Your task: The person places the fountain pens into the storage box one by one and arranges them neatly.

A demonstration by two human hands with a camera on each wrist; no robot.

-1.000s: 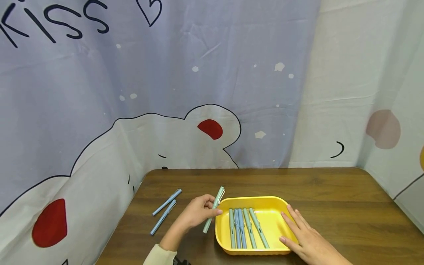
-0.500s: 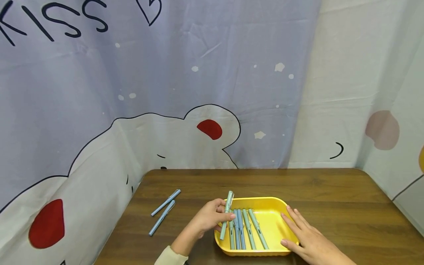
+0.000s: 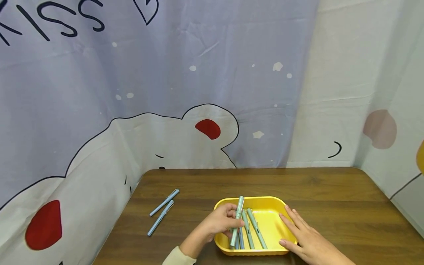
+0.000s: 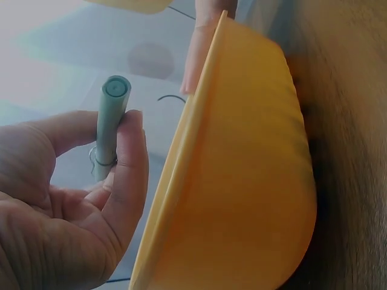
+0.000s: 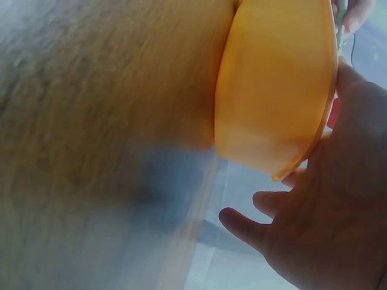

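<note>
My left hand (image 3: 220,223) pinches a pale green pen (image 3: 237,222) between thumb and fingers, above the left part of a yellow plastic tray (image 3: 273,222). In the left wrist view, the round end of this pen (image 4: 115,87) points up beside the tray's wall (image 4: 248,139). Inside the tray, two green pens (image 3: 257,229) lie side by side, and the lower part of a blue pen (image 3: 241,240) shows beside them; other pens there are hidden by my left hand. My right hand (image 3: 308,237) rests on the tray's right rim with its fingers spread, also seen from the right wrist.
Two blue pens lie on the wooden table (image 3: 318,184) left of the tray: one farther back (image 3: 164,202), one nearer (image 3: 160,218). Behind the table hangs a printed curtain (image 3: 185,73), which also runs along its left and right sides.
My left hand has carried the green pen rightward, from beside the tray's left edge to over the pens inside it. My right hand has stayed on the rim.
</note>
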